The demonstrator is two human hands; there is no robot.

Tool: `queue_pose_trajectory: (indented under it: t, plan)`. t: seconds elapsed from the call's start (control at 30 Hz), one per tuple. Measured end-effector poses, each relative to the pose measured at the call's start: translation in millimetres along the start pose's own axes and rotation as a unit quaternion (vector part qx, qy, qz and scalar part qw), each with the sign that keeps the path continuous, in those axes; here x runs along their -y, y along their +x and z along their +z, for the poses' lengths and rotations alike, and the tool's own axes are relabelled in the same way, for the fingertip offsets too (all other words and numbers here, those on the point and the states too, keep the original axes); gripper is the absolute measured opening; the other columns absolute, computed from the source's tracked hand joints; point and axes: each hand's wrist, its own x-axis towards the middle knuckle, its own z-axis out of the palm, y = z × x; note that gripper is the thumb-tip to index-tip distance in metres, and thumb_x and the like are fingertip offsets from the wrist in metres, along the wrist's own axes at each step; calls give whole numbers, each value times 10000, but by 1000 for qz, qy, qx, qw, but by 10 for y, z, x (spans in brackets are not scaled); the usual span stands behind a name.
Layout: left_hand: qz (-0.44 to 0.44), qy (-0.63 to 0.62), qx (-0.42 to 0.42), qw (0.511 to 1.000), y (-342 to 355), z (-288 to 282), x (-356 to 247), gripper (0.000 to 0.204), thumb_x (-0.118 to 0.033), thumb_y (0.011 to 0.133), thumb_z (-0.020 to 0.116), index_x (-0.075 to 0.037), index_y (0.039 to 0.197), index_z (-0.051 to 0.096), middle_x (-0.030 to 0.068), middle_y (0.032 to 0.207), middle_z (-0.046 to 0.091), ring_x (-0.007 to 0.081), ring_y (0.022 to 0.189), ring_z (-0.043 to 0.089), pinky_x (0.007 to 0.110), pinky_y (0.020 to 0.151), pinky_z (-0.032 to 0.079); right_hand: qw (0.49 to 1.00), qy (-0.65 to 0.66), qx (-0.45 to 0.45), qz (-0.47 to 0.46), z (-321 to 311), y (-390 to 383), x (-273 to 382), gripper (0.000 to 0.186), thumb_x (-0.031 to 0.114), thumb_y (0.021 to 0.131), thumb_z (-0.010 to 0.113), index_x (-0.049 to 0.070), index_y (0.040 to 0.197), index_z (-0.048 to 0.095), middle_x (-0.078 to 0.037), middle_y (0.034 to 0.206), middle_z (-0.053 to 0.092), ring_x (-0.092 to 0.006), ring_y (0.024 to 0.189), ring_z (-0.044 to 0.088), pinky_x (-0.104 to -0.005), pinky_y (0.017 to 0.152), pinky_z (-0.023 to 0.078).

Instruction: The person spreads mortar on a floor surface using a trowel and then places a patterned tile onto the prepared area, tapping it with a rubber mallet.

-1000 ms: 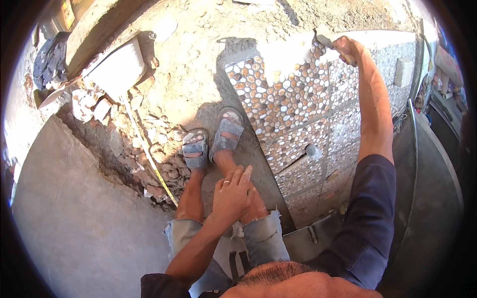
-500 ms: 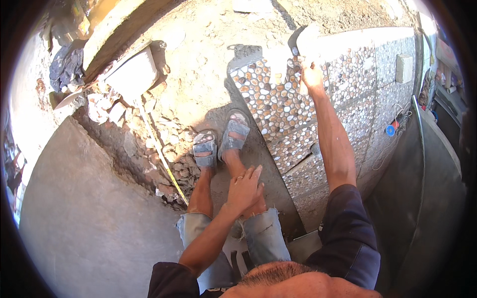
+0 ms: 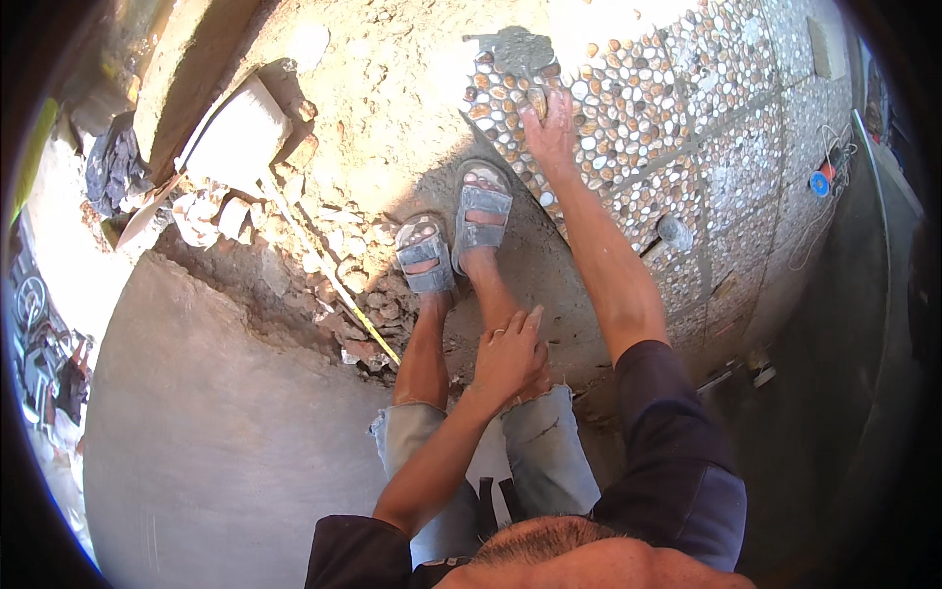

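My right hand (image 3: 551, 137) reaches forward over the pebble-patterned tiles (image 3: 628, 98). Its fingers close around the short handle of what looks like a trowel (image 3: 536, 98); glare and shadow blur its far end. Just beyond lies a dark grey patch (image 3: 518, 47), mortar or shadow, I cannot tell which. My left hand (image 3: 508, 353) lies over my right leg just below the knee, fingers stretched out, holding nothing. Both sandalled feet (image 3: 481, 211) stand on the soil beside the tile edge.
A grey round-topped thing (image 3: 674, 233) stands on the tiles. Farther right lie a blue-and-red string reel (image 3: 820, 182) and a grey block (image 3: 827, 47). Left are a pale basin-like thing (image 3: 240, 133), a yellowish stick (image 3: 329, 270), rubble (image 3: 363, 324) and a smooth grey slab (image 3: 226, 412).
My right hand has moved left across the tiles, toward their left edge and the grey patch. The left hand stays on my leg. The whole view has shifted.
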Motion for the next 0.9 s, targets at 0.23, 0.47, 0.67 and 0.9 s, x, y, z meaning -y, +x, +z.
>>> queue_pose_trajectory:
  t: [0.23, 0.47, 0.67, 0.9]
  plan:
    - [-54, -55, -37, 996, 63, 183, 241, 564, -280, 886, 512, -51, 1388, 397, 207, 1332, 513, 412, 1170, 522, 458, 993, 406, 987, 26, 89, 130, -602, -1740, -304, 446, 212, 816, 656, -14, 1184, 548, -232, 1064, 523, -417, 1025, 504, -474, 904, 402]
    - [-61, -43, -71, 995, 80, 165, 294, 568, -256, 878, 513, -22, 1383, 396, 209, 1323, 517, 392, 1161, 530, 454, 973, 419, 939, -103, 134, 300, -1235, -3946, -959, 431, 184, 795, 685, 7, 1167, 558, -216, 1006, 532, -412, 958, 521, -491, 825, 416]
    - [-65, -10, -36, 997, 98, 267, 292, 584, -252, 879, 517, -24, 1398, 378, 223, 1326, 508, 393, 1176, 519, 459, 976, 415, 855, -188, 260, 408, -1289, -4426, -974, 655, 163, 771, 715, 53, 1351, 433, -202, 1216, 476, -408, 1115, 472, -507, 920, 404]
    - [-56, 42, -12, 998, 135, 429, 371, 590, -260, 885, 515, -37, 1410, 366, 214, 1345, 494, 380, 1215, 495, 450, 999, 395, 968, -158, 78, 177, -862, -1615, -760, 885, 326, 755, 749, 46, 1458, 290, -254, 1509, 192, -439, 1376, 224, -599, 1084, 230]
